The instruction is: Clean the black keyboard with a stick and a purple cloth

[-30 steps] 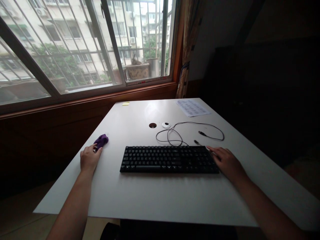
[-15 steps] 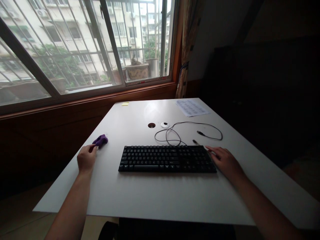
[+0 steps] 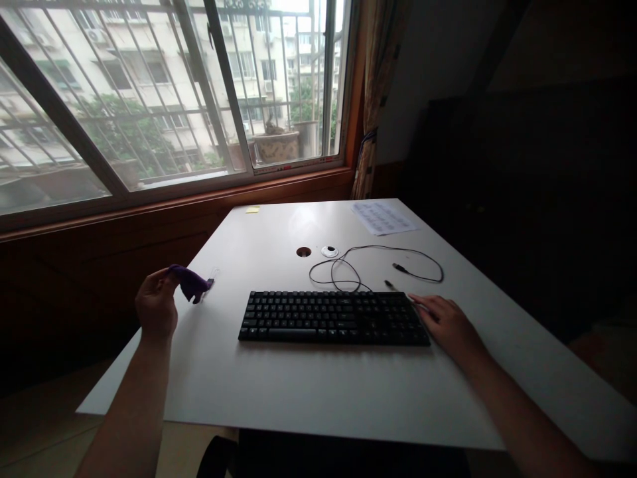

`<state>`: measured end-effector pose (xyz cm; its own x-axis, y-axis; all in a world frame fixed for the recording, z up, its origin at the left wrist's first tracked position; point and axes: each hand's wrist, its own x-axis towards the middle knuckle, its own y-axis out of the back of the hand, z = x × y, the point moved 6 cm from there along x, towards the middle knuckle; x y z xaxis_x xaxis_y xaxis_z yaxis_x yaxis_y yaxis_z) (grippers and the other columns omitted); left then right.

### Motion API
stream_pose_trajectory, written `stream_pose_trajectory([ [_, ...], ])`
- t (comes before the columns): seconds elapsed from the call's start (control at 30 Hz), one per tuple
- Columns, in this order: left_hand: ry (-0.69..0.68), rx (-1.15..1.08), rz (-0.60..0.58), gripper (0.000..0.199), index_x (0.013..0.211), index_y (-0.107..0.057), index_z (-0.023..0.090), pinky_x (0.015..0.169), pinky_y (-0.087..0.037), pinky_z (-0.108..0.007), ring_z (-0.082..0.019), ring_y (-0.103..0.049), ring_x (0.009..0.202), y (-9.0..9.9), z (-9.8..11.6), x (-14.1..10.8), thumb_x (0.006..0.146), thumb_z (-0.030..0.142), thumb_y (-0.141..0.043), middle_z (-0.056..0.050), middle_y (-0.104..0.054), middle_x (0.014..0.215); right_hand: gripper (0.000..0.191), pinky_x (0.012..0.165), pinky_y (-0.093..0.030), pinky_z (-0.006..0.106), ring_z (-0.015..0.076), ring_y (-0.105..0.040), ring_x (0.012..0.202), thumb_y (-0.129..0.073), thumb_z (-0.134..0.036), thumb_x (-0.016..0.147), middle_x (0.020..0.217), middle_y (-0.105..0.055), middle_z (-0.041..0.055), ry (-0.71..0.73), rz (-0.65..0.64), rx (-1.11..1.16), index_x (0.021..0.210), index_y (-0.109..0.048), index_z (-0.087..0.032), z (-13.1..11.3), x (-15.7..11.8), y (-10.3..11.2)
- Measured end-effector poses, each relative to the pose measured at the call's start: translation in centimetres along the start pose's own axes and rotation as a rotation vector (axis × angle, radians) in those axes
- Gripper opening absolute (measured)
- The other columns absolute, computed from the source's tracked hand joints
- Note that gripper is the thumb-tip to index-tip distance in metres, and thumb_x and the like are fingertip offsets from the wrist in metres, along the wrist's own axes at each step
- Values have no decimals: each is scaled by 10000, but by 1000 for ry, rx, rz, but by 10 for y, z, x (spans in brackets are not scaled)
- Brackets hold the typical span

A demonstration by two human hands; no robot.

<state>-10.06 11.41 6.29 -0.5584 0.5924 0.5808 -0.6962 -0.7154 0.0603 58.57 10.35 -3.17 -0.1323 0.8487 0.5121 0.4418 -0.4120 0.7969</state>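
Outside the window (image 3: 226,73), a round pot (image 3: 276,147) has a stumpy thing in it. The left hand (image 3: 158,309) pinches one end of a soft purple cloth (image 3: 190,282), which droops from the grip over the left side of the smooth white table (image 3: 298,392). The right hand (image 3: 450,325) holds a thin brush (image 3: 389,285) by the far right corner of the black keyboard (image 3: 318,318), its dark tip poking out ahead.
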Motion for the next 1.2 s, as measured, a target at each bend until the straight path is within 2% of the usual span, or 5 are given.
stream_pose_trajectory([
  [0.17,55,-249,-28,351,1012,-669,169,747,-596,-347,-146,-639,707,-10,40,8,775,374,-829,26,-656,775,370,911,-522,459,273,-648,1024,-500,-306,967,1145,-715,77,17,26,-22,1284,-688,-274,0,0,2],
  [0.3,78,-394,-235,326,953,-715,198,667,-565,-301,-155,-641,714,-33,67,-5,728,361,-886,3,-676,801,365,919,-524,463,273,-637,1042,-503,-305,975,1162,-703,74,7,27,-6,1290,-686,-287,4,-2,1],
  [0.5,103,-334,-597,295,967,-757,186,609,-496,-276,-151,-597,658,-74,70,-37,793,405,-853,-20,-678,755,371,952,-515,469,278,-623,1077,-504,-275,976,1196,-693,78,5,21,-25,1303,-680,-266,4,-4,1],
  [0.93,104,-456,-877,166,994,-718,182,714,-530,-293,-176,-654,814,-143,120,-87,929,333,-741,-55,-699,897,355,951,-520,469,272,-628,1050,-508,-307,979,1153,-699,83,-21,51,-10,1269,-707,-259,7,-4,2],
  [1.2,-246,-99,-992,168,1001,-726,189,767,-562,-317,-193,-677,858,-165,110,-96,951,342,-676,-65,-710,947,355,954,-506,457,266,-616,1055,-513,-300,969,1138,-702,95,-27,58,37,1247,-718,-219,2,-2,5],
])
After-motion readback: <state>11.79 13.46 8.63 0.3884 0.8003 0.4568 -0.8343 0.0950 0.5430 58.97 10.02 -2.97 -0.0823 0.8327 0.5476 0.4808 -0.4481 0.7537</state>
